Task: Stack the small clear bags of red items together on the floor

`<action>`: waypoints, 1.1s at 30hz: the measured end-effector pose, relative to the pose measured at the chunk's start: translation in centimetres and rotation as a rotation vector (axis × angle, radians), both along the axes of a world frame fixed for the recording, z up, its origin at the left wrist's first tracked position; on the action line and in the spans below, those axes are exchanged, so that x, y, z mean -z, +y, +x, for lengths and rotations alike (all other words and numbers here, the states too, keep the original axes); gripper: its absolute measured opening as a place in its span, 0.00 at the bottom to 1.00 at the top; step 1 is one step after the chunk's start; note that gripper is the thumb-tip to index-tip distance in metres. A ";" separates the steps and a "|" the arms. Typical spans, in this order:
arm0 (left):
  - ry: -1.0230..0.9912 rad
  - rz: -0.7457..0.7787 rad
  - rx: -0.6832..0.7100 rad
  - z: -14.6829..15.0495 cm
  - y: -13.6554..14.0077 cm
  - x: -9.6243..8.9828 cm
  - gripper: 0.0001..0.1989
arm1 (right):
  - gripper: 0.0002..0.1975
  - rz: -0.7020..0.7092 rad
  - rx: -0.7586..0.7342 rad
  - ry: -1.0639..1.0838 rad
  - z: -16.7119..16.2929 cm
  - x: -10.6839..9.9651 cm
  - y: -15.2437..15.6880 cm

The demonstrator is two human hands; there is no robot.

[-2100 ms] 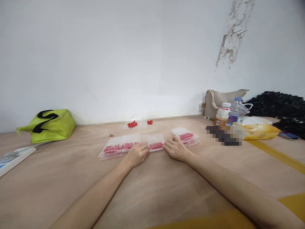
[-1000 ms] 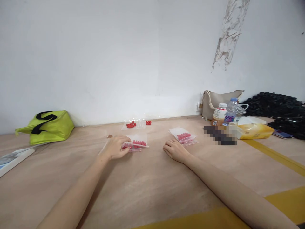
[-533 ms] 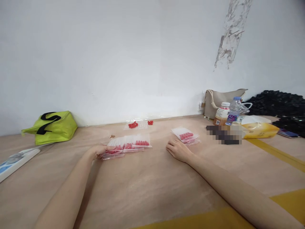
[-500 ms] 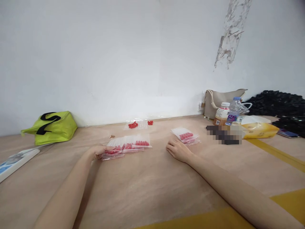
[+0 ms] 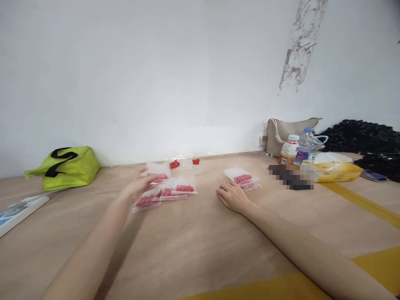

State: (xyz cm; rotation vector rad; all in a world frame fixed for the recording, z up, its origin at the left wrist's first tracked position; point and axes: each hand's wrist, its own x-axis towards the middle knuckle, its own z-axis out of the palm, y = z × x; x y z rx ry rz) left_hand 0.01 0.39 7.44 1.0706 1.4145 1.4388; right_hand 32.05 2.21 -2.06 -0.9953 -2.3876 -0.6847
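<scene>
My left hand (image 5: 139, 184) is closed on a small clear zip bag (image 5: 158, 177) with red capsule-like pieces inside, held up off the table and slightly blurred. Just below it lies an overlapping row of similar zip bags (image 5: 165, 193), each with red pieces. My right hand (image 5: 231, 196) rests on the table, fingers loosely bent and a little apart, with nothing seen in it. Right behind that hand lies a stack of filled zip bags (image 5: 243, 179). Farther back, loose red pieces (image 5: 174, 164) lie on clear plastic, with a smaller red cluster (image 5: 196, 161) beside them.
A lime-green bag (image 5: 70, 168) stands at the left, near a white flat object (image 5: 21, 212). On the right are a grey bag (image 5: 273, 139), a drink bottle (image 5: 289, 151), a clear bottle (image 5: 304, 148), a yellow tissue pack (image 5: 339, 170) and a black shiny heap (image 5: 365, 137). A wall borders the back.
My left hand has lifted a zip bag from the left end of the row and moved it up and to the right. My right hand has stayed in place.
</scene>
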 end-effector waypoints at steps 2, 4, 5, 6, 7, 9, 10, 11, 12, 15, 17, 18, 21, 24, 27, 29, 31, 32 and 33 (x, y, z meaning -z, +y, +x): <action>-0.019 0.020 0.143 4.6 0.1 1.4 0.33 | 0.09 0.035 0.022 0.060 0.0 0.0 -0.1; -0.009 -0.004 0.214 8.8 0.5 3.3 0.35 | 0.11 0.066 0.033 0.109 0.0 0.1 -0.1; -0.005 0.006 0.223 10.6 0.7 4.3 0.35 | 0.13 0.081 0.029 0.120 0.1 0.1 -0.1; 0.010 0.014 0.216 12.2 1.0 5.1 0.34 | 0.14 0.096 0.017 0.122 0.1 0.2 -0.1; 0.033 0.014 0.235 13.4 1.3 5.9 0.33 | 0.15 0.112 -0.002 0.117 0.2 0.2 -0.1; 0.031 0.011 0.247 14.9 1.8 7.1 0.29 | 0.13 0.142 -0.048 0.096 0.3 0.3 0.0; 0.025 0.004 0.255 15.2 1.9 7.5 0.28 | 0.12 0.155 -0.067 0.086 0.3 0.3 0.1; 0.033 0.000 0.257 15.3 1.9 7.8 0.28 | 0.10 0.166 -0.080 0.076 0.3 0.3 0.1; 0.072 0.000 0.261 15.1 1.8 7.9 0.27 | 0.10 0.172 -0.085 0.063 0.3 0.3 0.1; 0.476 0.094 0.271 13.2 0.8 7.4 0.26 | 0.09 0.173 -0.080 0.020 0.3 0.1 0.1; 0.886 0.272 0.239 11.5 0.0 6.5 0.22 | 0.09 0.174 -0.075 0.002 0.2 0.0 0.1; 1.061 0.380 0.221 10.6 -0.2 6.1 0.19 | 0.09 0.178 -0.074 -0.004 0.2 0.0 0.1; 1.417 0.602 0.394 8.4 -0.1 5.4 0.18 | 0.09 0.202 -0.079 -0.021 0.2 0.1 0.1; 1.548 0.586 0.573 7.0 0.5 6.0 0.21 | 0.09 0.206 -0.081 -0.034 0.2 0.3 0.2; 1.554 0.538 0.562 5.9 0.7 6.9 0.21 | 0.09 0.177 -0.073 -0.030 0.1 0.3 0.4; 1.535 0.555 0.525 5.5 0.3 7.3 0.20 | 0.10 0.151 -0.063 -0.033 0.0 0.2 0.4; 1.498 0.600 0.458 5.4 -0.1 7.4 0.20 | 0.10 0.120 -0.057 -0.028 -0.2 0.0 0.4; 1.472 0.633 0.424 5.5 -0.3 7.5 0.20 | 0.11 0.102 -0.056 -0.017 -0.3 -0.1 0.4; 1.441 0.670 0.394 5.7 -0.4 7.5 0.20 | 0.11 0.081 -0.057 -0.002 -0.4 -0.2 0.3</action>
